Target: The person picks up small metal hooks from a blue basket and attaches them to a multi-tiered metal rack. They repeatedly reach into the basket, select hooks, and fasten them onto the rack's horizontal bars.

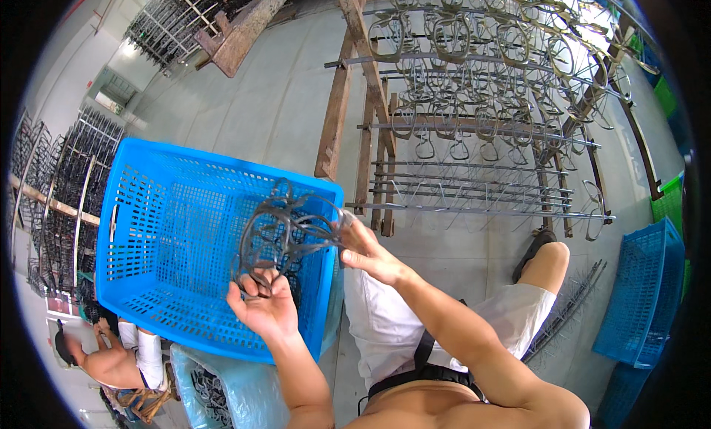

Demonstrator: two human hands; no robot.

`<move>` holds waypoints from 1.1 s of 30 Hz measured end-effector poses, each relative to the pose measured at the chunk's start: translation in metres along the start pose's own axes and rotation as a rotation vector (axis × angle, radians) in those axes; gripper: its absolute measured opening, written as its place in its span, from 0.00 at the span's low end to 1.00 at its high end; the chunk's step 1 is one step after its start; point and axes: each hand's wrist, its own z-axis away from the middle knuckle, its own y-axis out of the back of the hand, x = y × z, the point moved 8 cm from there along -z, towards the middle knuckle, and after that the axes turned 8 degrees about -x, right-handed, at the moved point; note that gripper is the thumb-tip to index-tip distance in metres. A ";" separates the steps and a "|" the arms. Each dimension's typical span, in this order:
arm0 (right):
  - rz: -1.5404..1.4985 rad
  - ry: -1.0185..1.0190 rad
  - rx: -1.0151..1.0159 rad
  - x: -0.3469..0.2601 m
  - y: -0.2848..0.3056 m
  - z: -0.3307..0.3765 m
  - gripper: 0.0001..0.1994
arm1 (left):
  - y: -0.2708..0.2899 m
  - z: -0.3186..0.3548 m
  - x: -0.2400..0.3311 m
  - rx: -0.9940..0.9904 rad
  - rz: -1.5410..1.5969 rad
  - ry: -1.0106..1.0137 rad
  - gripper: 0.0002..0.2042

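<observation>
Over the blue crate (222,164) I hold up a bundle of dark, thin looped frames (285,225); their exact kind I cannot make out. My left hand (266,303), palm up, has its fingers curled round the bundle's lower end. At the bundle's right end, above the crate's right rim, my right hand (366,251) grips the loops between thumb and fingers. More dark frames (292,270) lie at the crate's right side beneath, partly hidden by the bundle and my left hand. The crate's left part shows its perforated floor.
Ahead right, a wooden rack (342,118) carries metal bars (474,125) hung with many olive looped frames (452,40). A clear plastic-lined container (244,388) of dark pieces stands near left. Blue crates (641,296) stand at right, hooked rods (566,310) on the floor. Another person (118,362) sits far left.
</observation>
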 end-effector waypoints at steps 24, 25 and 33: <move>0.576 -0.574 0.214 0.047 -0.050 -0.032 0.30 | 0.093 0.010 0.093 0.206 -0.213 -0.392 0.15; 0.585 -0.537 0.262 0.047 -0.043 -0.029 0.29 | 0.098 0.011 0.094 0.276 -0.274 -0.445 0.14; 0.872 0.040 -0.304 -0.025 -0.077 -0.031 0.27 | 0.094 0.002 0.042 0.293 -0.752 -0.179 0.07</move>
